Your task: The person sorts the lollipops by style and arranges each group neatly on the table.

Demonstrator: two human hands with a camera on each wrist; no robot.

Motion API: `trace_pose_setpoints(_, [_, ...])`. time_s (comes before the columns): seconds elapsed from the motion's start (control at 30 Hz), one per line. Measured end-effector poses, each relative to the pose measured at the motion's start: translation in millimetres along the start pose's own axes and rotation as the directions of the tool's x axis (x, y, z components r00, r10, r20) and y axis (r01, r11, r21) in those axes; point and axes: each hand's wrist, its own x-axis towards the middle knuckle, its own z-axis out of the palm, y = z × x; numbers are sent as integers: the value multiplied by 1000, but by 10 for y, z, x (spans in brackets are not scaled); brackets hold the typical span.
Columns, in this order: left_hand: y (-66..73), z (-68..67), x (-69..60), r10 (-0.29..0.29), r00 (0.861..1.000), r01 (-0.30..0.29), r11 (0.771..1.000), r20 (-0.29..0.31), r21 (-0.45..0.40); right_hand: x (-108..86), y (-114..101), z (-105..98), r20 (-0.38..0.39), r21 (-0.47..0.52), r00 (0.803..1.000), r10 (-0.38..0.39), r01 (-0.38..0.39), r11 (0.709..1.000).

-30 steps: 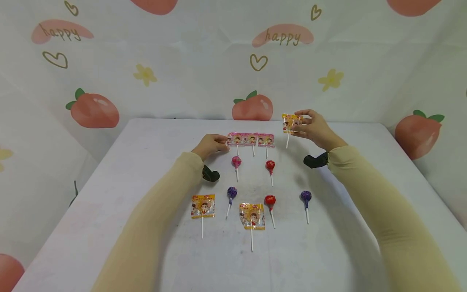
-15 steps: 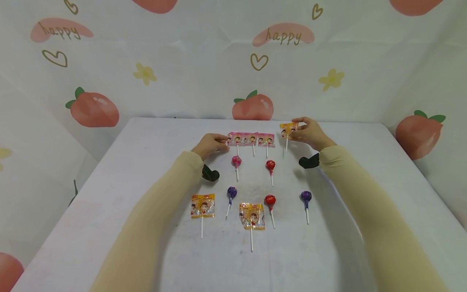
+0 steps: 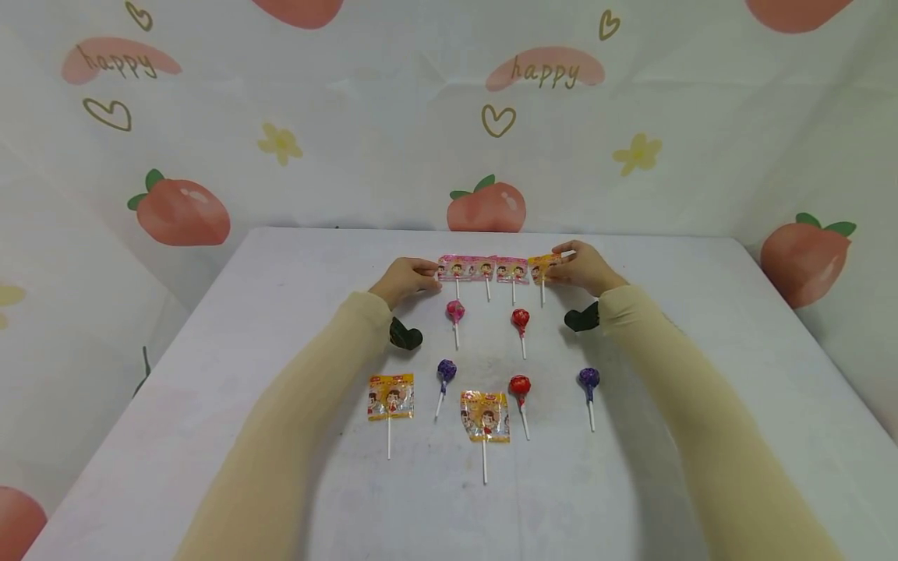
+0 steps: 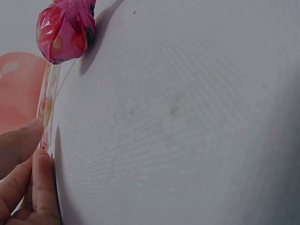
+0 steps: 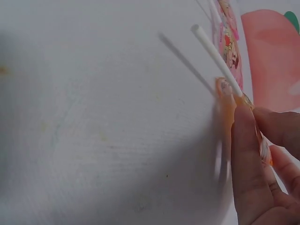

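Yellow-wrapped lollipop (image 3: 536,270) in the right hand (image 3: 584,269) has come beside pink packets (image 3: 482,268).

white backdrop (image 3: 386,140) | printed peaches (image 3: 184,213) | yellow flowers (image 3: 638,154) | "happy" lettering (image 3: 545,70) | tabletop (image 3: 295,269)

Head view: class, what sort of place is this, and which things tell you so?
Probably a staged tabletop set-up: a white table, a backdrop printed with fruit and hearts behind it, and lollipops laid out on top.
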Motion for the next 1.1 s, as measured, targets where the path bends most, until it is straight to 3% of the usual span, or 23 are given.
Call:
trace_pose_setpoints(0.2, [1, -2, -25, 13, 1000, -13, 1000, 2, -5, -46, -21, 22, -3, -89, 1000, -3, 3, 996])
trace_pose_setpoints(0.53, [-9, -1, -12, 0, 1000, 0, 1000, 10, -21, -83, -36, 10, -21, -258, 1000, -5, -1, 966])
trace_pose_setpoints(0.83, [-5, 0, -10, 4, 1000, -3, 1000, 9, -23, -85, -42, 15, -35, -258, 999, -3, -6, 966])
trace_pose_setpoints(1.1, [-20, 5, 9, 7, 1000, -7, 1000, 10, -26, -88, -44, 16, -70, -340, 997, -9, -16, 940])
